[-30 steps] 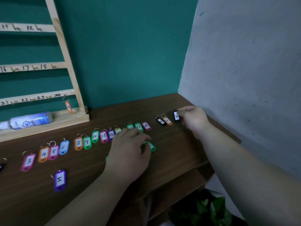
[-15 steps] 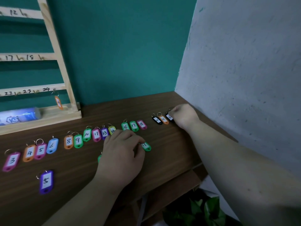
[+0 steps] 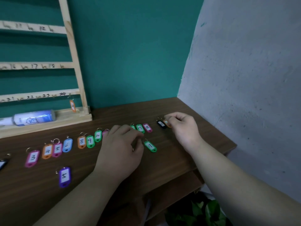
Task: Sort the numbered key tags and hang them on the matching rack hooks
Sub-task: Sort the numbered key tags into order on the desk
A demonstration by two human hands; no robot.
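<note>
Numbered key tags lie in a row on the brown table [image 3: 162, 163]: pink 3 [image 3: 32, 158], orange 4, pink 5, blue 6, orange 8 [image 3: 81, 141], green 9, green 10, then green 17 and pink 18 [image 3: 147, 128]. A purple 5 [image 3: 64, 176] lies nearer me. My left hand [image 3: 120, 147] rests over the middle of the row, its curled fingertips pinching the ring of a loose green tag [image 3: 150, 146]. My right hand [image 3: 184, 126] is curled at an orange tag [image 3: 166, 123], beside a black tag [image 3: 161, 124]; the black 22 tag is hidden under it. The wooden rack [image 3: 76, 70] stands at the back left.
An orange tag [image 3: 72, 106] hangs on the rack's hook 24. A white-blue bottle [image 3: 34, 119] lies on the rack's base. A grey wall [image 3: 244, 79] closes the right side. The table's front edge runs diagonally, and a green plant [image 3: 203, 212] sits below it.
My right hand has slid a little left and closed over the black 22 tag, reaching the orange tag. My left hand stays by the loose green tag. The view shifted slightly.
</note>
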